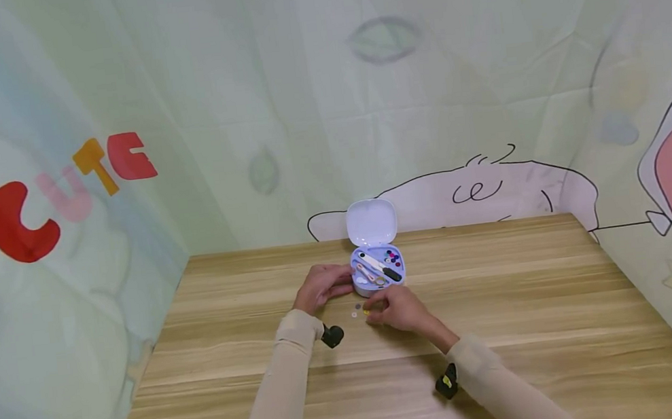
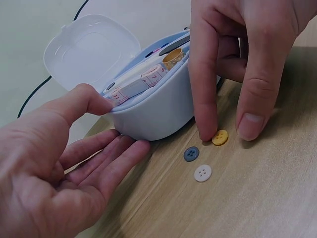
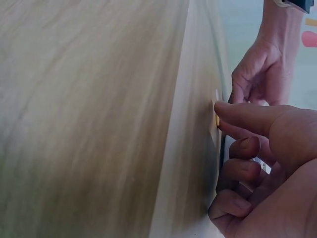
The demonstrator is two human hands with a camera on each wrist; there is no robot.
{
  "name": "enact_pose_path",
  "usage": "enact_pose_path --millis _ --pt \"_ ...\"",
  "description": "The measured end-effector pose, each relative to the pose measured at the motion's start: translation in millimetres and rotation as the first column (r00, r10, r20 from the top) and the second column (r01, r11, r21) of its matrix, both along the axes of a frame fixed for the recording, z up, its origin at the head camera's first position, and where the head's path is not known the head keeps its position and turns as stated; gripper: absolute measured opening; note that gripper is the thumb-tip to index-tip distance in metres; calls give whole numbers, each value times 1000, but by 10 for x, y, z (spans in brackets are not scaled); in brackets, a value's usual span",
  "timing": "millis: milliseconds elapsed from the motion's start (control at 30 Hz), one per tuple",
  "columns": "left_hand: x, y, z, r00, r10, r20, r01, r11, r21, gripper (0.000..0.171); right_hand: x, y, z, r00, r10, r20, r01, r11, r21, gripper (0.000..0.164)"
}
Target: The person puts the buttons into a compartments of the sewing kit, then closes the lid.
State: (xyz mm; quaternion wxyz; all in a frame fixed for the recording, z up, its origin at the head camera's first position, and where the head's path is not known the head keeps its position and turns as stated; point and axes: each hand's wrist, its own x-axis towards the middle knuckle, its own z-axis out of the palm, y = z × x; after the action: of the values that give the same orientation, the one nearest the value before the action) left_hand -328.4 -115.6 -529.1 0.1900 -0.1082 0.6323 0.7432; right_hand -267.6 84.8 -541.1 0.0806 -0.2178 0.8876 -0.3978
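A small light-blue sewing box stands with its white lid raised. My left hand grips its left side, thumb on the rim and fingers against the lower wall. In front of the box lie a yellow button, a dark blue-grey button and a white button. My right hand reaches down over the yellow one. Its index fingertip touches that button's edge, while the thumb stands slightly apart on the other side, as the left wrist view shows. The right hand's other fingers are bent.
Inside the box are a gold thimble, a printed measuring tape, a tool with a black end and several coloured buttons. The wood-grain table meets a printed cloth backdrop behind the box.
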Motion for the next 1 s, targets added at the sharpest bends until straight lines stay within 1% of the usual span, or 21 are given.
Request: enact_pose_path --millis 133,333,400,567,767,1000 --pt "-3 1 -4 1000 -2 -1 2 1000 3 22 1 -13 -11 1000 -17 -13 17 1000 15 16" --pt "-8 3 -2 1000 -1 2 1 1000 -1 22 21 -21 -7 999 -51 12 51 999 13 7" --pt "-10 6 0 1000 0 1 0 1000 -1 21 26 -23 -3 998 -56 8 56 998 15 6" --pt "-10 7 -2 1000 1 4 -1 1000 -2 21 34 -33 -1 998 -60 -7 60 998 26 8" --pt "6 -1 11 1000 3 4 -3 1000 -1 25 42 -35 20 997 -68 24 67 997 32 12" --pt "-1 -13 -1 1000 2 13 -2 1000 7 24 62 -27 68 997 -53 50 53 999 6 9"
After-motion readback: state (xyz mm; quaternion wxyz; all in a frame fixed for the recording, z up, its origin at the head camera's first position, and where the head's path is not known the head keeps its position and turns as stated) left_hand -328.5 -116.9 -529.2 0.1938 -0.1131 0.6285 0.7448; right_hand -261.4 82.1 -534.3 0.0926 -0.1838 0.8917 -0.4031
